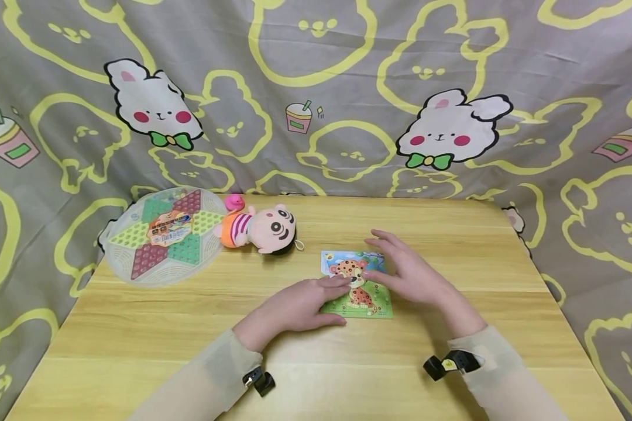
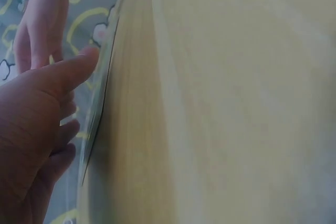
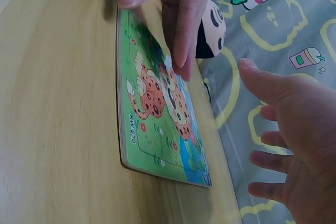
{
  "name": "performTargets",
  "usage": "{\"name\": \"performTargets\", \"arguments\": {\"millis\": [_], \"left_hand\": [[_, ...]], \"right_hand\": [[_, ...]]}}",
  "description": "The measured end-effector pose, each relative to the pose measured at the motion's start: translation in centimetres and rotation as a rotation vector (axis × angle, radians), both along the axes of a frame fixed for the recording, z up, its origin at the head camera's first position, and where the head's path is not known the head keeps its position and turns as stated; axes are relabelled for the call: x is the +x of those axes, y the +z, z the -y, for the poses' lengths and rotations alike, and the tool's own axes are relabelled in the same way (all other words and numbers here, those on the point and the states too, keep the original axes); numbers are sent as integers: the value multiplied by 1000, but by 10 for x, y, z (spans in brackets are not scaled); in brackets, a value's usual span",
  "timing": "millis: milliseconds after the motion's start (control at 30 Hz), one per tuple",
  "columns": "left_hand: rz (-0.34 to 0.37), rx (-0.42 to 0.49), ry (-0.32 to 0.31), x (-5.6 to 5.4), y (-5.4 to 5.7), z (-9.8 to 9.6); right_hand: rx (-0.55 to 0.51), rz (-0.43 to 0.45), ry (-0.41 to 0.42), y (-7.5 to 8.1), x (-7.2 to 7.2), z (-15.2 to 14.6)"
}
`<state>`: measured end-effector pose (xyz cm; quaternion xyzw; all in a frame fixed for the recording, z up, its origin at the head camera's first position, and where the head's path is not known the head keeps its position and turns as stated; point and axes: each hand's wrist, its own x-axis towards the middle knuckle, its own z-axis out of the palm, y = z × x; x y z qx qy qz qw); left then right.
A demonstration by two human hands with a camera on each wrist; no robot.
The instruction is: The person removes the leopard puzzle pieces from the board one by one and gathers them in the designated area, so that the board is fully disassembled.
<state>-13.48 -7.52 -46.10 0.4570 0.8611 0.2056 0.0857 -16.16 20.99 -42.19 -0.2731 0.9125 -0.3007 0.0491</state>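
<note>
A flat picture board (image 1: 366,304) with a spotted leopard cub on green grass lies on the wooden table; in the right wrist view the board (image 3: 144,153) shows a thin edge and "KW-820" printed near it. Over its left part lies my left hand (image 1: 308,304), fingers extended across the picture, thumb apart near the lower edge. My right hand (image 1: 413,272) hovers by the board's right side with fingers spread and nothing held. In the right wrist view that hand (image 3: 310,135) is apart from the board. Part of the picture is hidden under the left hand.
Left of the board lies a plush doll (image 1: 258,228) with an orange and striped outfit. Beside it are a small pink duck (image 1: 234,202) and a round clear Chinese checkers board (image 1: 163,237). A grey patterned curtain (image 1: 342,99) hangs behind the table (image 1: 484,257).
</note>
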Motion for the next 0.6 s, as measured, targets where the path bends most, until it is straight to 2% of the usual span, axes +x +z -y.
{"name": "performTargets", "arguments": {"millis": [300, 600], "left_hand": [[63, -54, -13, -3, -2, -2], [112, -72, -7, -6, 1, -5]], "right_hand": [[-8, 26, 8, 0, -3, 6], [-18, 33, 29, -4, -7, 11]]}}
